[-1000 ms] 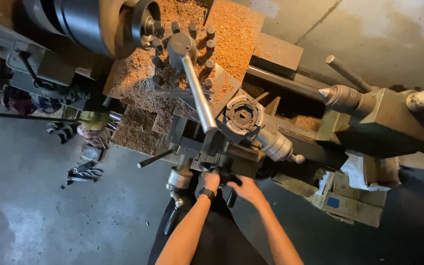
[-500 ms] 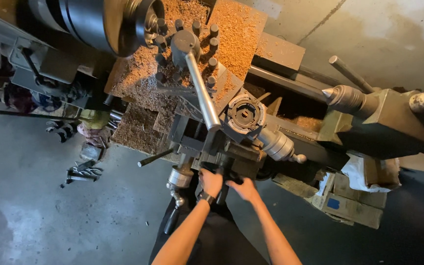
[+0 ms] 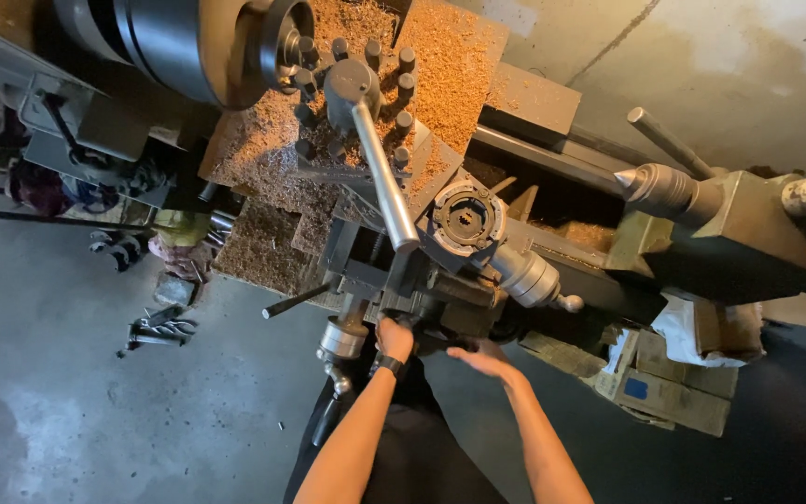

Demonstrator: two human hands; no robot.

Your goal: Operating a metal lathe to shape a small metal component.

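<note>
Hands of 1 person meet at a dark handwheel (image 3: 426,334) on the front of a metal lathe (image 3: 440,271), in the lower middle of the frame. Left hand (image 3: 394,338) is closed around the wheel's left side, and it has a dark band on the wrist. Right hand (image 3: 479,357) lies flat with fingers together, touching the wheel from the lower right. Just above them a long steel lever (image 3: 384,177) rises toward the tool post (image 3: 352,89) with its ring of bolts. Orange-brown chips (image 3: 440,56) cover the trays in the upper middle. At the right the tailstock (image 3: 701,210) points its cone to the left. Drill bits (image 3: 156,331) lie on the grey floor at the left.
</note>
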